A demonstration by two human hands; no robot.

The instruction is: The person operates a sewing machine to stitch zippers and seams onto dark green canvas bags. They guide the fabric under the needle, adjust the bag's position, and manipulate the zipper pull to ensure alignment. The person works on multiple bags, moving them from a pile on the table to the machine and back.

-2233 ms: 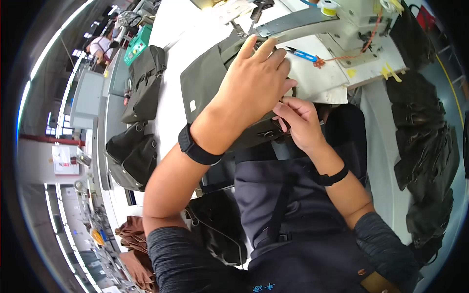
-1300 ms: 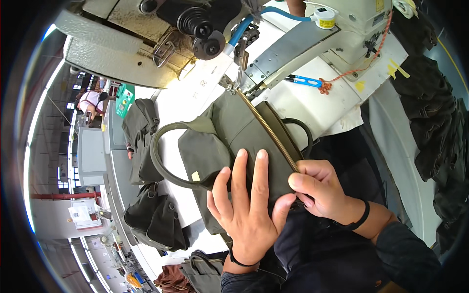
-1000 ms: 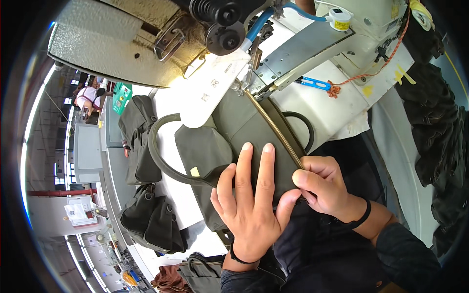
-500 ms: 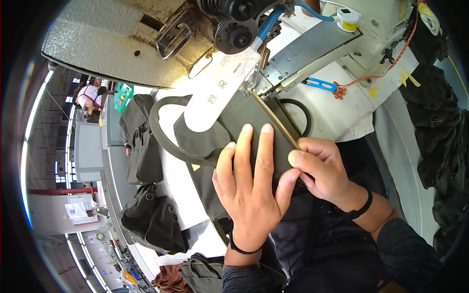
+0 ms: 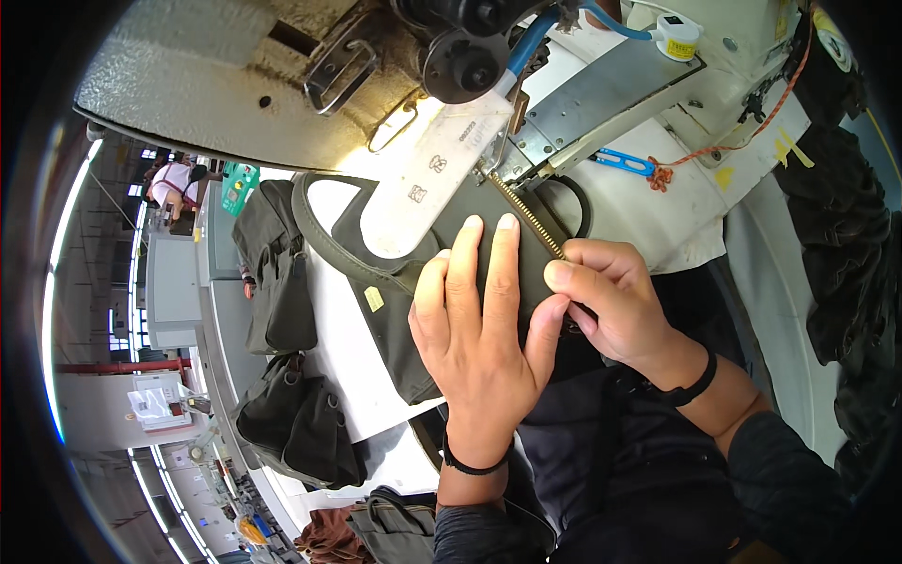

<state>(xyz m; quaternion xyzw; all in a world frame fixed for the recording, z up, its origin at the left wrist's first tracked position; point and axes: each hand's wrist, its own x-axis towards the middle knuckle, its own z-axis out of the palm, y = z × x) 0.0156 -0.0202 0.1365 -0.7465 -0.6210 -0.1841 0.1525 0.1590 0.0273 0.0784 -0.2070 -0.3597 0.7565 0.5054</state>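
Note:
An olive fabric bag (image 5: pixel 381 334) with looped handles lies under the sewing machine (image 5: pixel 216 103), its brass zipper (image 5: pixel 526 211) running from the presser foot (image 5: pixel 489 169) toward me. My left hand (image 5: pixel 479 338) rests flat on the bag, fingers spread, left of the zipper. My right hand (image 5: pixel 611 301) pinches the zipper's near end along the bag's edge, thumb on top. A white guard plate (image 5: pixel 413 197) beside the needle covers part of the bag. A blue thread snipper (image 5: pixel 620 162) on an orange cord lies right of the machine bed.
Dark bags (image 5: pixel 272 263) are stacked along the white table's left side, with brown cloth (image 5: pixel 324 536) below. Dark fabric (image 5: pixel 817 254) hangs at the right. A green box (image 5: pixel 240 188) and a co-worker (image 5: pixel 174 193) are at upper left.
My left hand, earlier curled near the needle, now lies spread lower on the bag. Over the last second both hands and the bag have moved forward toward the needle.

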